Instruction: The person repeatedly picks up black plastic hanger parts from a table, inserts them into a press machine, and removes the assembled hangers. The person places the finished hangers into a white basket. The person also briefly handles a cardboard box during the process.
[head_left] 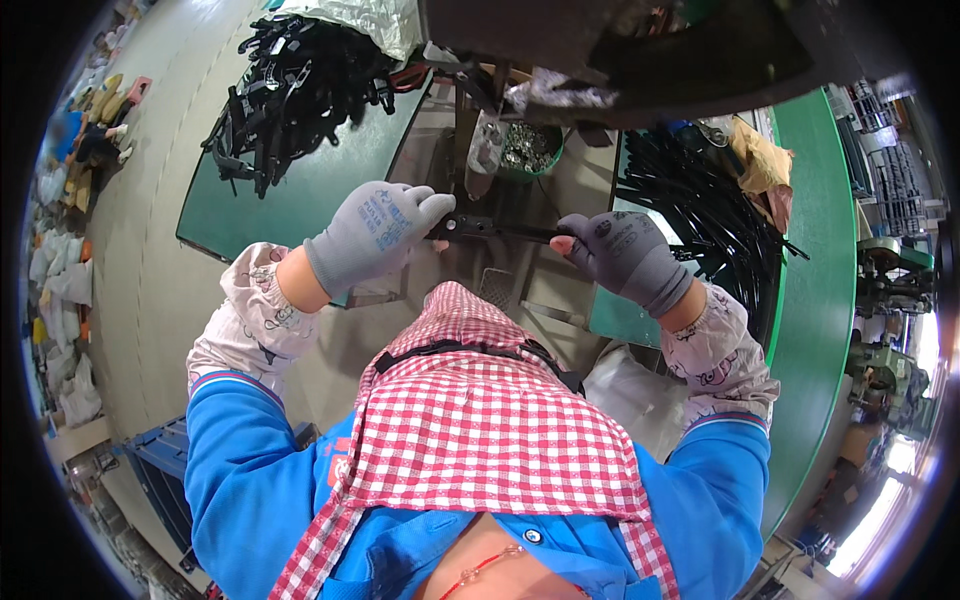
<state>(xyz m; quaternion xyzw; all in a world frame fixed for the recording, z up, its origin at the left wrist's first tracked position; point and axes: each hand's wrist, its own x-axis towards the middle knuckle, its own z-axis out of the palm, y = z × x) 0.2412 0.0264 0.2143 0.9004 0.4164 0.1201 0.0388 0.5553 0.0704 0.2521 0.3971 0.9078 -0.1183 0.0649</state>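
A narrow black strap (510, 232) is stretched level between my two gloved hands, in front of a machine. My left hand (378, 228), in a grey glove, is closed on its left end, close to a small shiny round spot that looks like a rivet. The other end is gripped by my right hand (628, 258), in a darker grey glove, thumb pressed against the fingers. Just beyond the strap hangs a worn metal machine part (485, 152). Behind it sits a green bowl (558, 160) of small shiny metal pieces.
A large dark machine body (690, 65) overhangs the far side. To the left, a green table (215, 205) bears a heap of black straps with metal fittings (300, 95). At right lie long black strips (690, 190) and brown paper (762, 165), beside a green bench (825, 330).
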